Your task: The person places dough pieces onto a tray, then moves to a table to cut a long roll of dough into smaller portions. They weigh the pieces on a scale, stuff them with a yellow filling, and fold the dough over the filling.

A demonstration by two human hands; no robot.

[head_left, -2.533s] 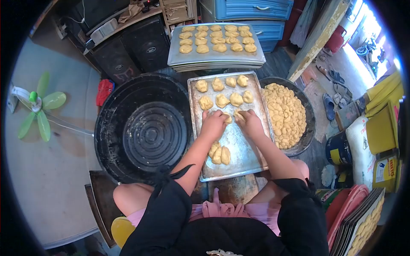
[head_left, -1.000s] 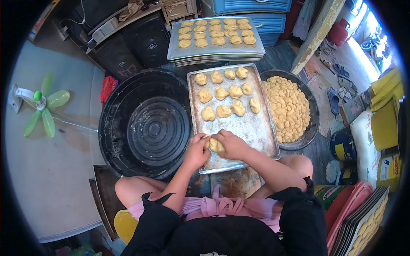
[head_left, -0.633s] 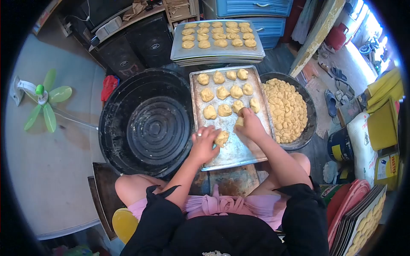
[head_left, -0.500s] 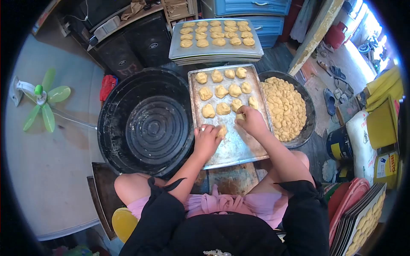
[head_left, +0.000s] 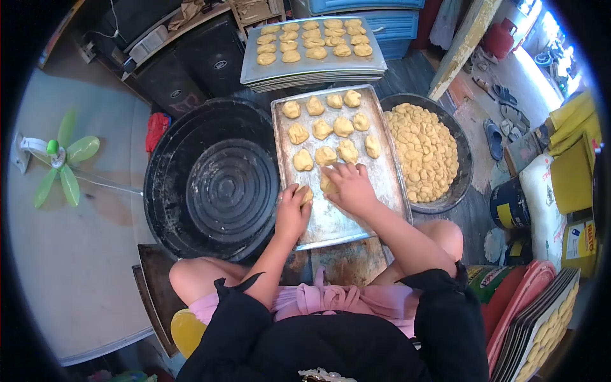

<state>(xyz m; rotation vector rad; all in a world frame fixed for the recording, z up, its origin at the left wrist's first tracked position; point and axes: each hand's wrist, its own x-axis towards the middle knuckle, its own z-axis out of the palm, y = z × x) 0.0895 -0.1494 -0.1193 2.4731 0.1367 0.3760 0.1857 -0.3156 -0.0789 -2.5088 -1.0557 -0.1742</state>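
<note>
A metal baking tray (head_left: 375, 210) lies in front of me with rows of yellowish dough pieces (head_left: 344, 126) on its far part. At the tray's left edge, my left hand (head_left: 291, 213) is closed around a dough lump (head_left: 307, 195). My right hand (head_left: 350, 190) is over the middle of the tray, its fingers curved on another dough lump (head_left: 328, 184), partly hidden below them. This lump sits just nearer to me than the closest row. To the right of the tray, a dark round basin (head_left: 468, 162) holds a heap of dough pieces (head_left: 423, 153).
A large black tub (head_left: 162, 210) stands left of the tray. Beyond it, a stack of trays (head_left: 312, 75) carries more dough on top. More stacked trays (head_left: 528, 325) lean at my right. A green-bladed fan (head_left: 57, 156) is at far left; sandals (head_left: 493, 143) lie on the floor.
My right hand has moved left with its dough lump, from the tray's right side to the middle. My left hand has shifted slightly left with its lump. The view has shifted a little.
</note>
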